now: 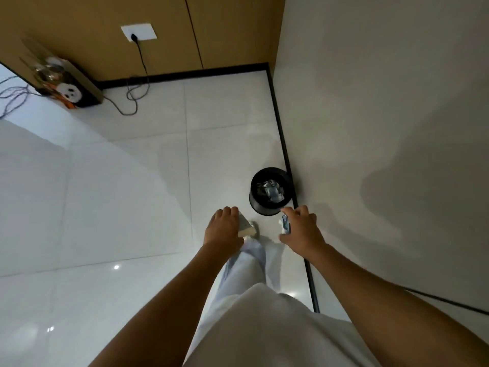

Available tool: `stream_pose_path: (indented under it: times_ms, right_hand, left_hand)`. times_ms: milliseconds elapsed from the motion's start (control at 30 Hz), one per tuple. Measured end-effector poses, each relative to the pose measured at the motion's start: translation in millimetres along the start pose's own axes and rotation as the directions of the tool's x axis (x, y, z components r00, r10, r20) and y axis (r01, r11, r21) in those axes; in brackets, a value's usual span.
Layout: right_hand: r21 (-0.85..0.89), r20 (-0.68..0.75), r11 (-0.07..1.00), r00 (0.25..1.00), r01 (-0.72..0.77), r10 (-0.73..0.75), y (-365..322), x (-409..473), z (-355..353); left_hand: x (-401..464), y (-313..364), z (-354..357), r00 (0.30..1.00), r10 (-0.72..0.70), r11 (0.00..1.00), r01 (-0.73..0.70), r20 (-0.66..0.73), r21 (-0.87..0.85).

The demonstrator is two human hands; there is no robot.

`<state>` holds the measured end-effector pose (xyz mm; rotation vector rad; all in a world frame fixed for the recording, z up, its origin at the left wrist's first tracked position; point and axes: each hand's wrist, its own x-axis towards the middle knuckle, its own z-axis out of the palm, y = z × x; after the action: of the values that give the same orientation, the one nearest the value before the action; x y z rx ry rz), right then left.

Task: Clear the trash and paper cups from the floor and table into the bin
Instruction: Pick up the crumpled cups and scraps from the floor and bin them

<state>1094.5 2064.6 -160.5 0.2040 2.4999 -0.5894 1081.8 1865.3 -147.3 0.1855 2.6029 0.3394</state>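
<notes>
A small black bin [270,190] stands on the white tiled floor beside the right wall, with crumpled paper and blue-white wrappers inside. My left hand [223,229] grips a pale paper cup [244,227], held just short of the bin on its near left. My right hand [301,229] holds a crumpled blue-and-white wrapper [285,223] between thumb and fingers, just near the bin's front rim. Both hands hover above the floor in front of the bin.
A white wall with a black skirting strip [284,144] runs along the right. A dark box of small items [66,83] sits at the far left by the wood-panelled wall, with a cable [132,102] trailing from a socket. My leg and shoe [254,230] stand below the hands.
</notes>
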Motion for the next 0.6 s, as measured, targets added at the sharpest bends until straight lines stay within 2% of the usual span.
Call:
stream_pose_path:
  times_ms: [167, 300, 600]
  right_hand:
    - [0.036, 0.017, 0.998, 0.998, -0.055, 0.054, -7.1, 82.1, -36.0]
    - [0.075, 0.048, 0.994, 0.996, -0.077, 0.073, -4.2, 130.8, -47.9]
    - [0.103, 0.094, 0.994, 0.995, -0.025, 0.016, 23.0, 269.4, -9.2]
  left_hand:
    - [91.6, 1.2, -27.2, 0.999, 0.011, 1.0, -0.01, 0.037, -0.009]
    - [137.6, 0.9, -28.8, 0.995, -0.048, 0.998, 0.052, 0.084, -0.042]
    - [224.6, -8.8, 35.8, 0.988, -0.114, 0.984, 0.126, 0.104, -0.124]
